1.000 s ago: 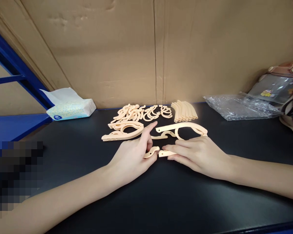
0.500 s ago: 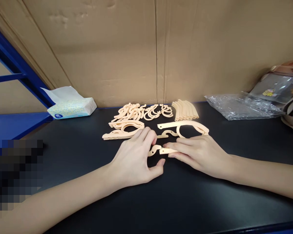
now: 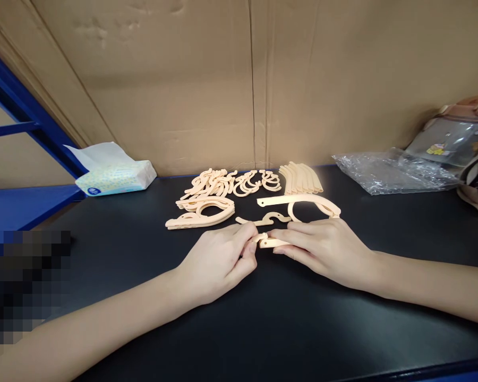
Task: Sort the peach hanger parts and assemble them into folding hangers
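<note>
My left hand (image 3: 223, 260) pinches a small curved beige plastic hook piece (image 3: 258, 237) between thumb and fingers, which hide most of it. Closed round a beige hanger arm (image 3: 271, 243) is my right hand (image 3: 322, 246); the arm's end with a small hole sticks out to the left. The hook piece meets that end, though whether they are joined I cannot tell. Just beyond my fingers lies another hook-shaped piece (image 3: 258, 221) on the black table (image 3: 239, 329). Behind my right hand is a longer arm part (image 3: 282, 200) with a curved loop.
Folded hangers (image 3: 201, 218) lie left of centre. Farther back are a heap of hook pieces (image 3: 211, 183), curved pieces (image 3: 247, 184) and a row of arms (image 3: 301, 179). A tissue pack (image 3: 115, 178) sits left; a clear plastic bag (image 3: 394, 172) lies right, before a cardboard wall (image 3: 175, 85).
My left thumb and fingers have come together on the hook piece and moved it up against the hanger arm's end. My right hand has stayed almost still.
</note>
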`<move>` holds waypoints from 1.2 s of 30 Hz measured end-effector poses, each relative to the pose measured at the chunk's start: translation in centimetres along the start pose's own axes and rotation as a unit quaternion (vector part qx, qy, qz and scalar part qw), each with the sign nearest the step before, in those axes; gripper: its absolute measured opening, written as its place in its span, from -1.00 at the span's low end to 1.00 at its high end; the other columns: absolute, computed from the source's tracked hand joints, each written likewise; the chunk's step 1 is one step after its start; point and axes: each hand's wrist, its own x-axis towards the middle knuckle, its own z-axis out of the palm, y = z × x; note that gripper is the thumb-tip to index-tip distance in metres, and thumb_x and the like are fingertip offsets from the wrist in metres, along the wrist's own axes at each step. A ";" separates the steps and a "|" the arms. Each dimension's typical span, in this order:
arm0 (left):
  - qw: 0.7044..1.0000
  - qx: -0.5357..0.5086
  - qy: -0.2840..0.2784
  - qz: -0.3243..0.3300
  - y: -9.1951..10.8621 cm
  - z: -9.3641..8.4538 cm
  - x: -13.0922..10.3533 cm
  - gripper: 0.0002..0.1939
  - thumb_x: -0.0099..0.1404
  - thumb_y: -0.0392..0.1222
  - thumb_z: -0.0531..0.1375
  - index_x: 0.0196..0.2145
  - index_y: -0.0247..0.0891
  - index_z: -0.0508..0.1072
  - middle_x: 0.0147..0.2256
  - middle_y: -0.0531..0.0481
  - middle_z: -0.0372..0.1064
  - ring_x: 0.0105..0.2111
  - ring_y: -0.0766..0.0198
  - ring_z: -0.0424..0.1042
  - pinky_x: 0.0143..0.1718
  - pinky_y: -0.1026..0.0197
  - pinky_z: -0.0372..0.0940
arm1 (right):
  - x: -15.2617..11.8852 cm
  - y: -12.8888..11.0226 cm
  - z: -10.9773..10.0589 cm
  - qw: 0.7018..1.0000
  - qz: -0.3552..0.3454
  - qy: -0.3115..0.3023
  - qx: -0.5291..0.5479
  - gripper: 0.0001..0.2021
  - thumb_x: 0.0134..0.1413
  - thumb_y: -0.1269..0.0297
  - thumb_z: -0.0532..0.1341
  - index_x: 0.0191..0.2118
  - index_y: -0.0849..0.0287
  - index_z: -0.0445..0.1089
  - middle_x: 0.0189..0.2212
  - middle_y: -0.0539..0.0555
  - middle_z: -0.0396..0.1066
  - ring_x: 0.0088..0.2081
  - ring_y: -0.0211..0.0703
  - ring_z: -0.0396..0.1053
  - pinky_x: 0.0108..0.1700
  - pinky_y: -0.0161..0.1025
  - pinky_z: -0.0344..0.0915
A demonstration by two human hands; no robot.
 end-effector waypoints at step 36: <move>0.936 0.319 -0.020 0.148 0.5 -0.3 -0.5 -0.67 0.47 -0.20 -0.21 -0.44 -0.22 0.14 -0.60 0.08 0.23 -0.69 0.31 0.26 -0.67 0.21 -0.05 | -0.2 -0.1 -0.4 0.998 -0.058 -0.011 0.008 -0.66 0.34 0.17 -0.02 -0.17 0.15 0.48 -0.55 -0.03 0.42 -0.59 -0.35 0.30 -0.50 -0.33 0.08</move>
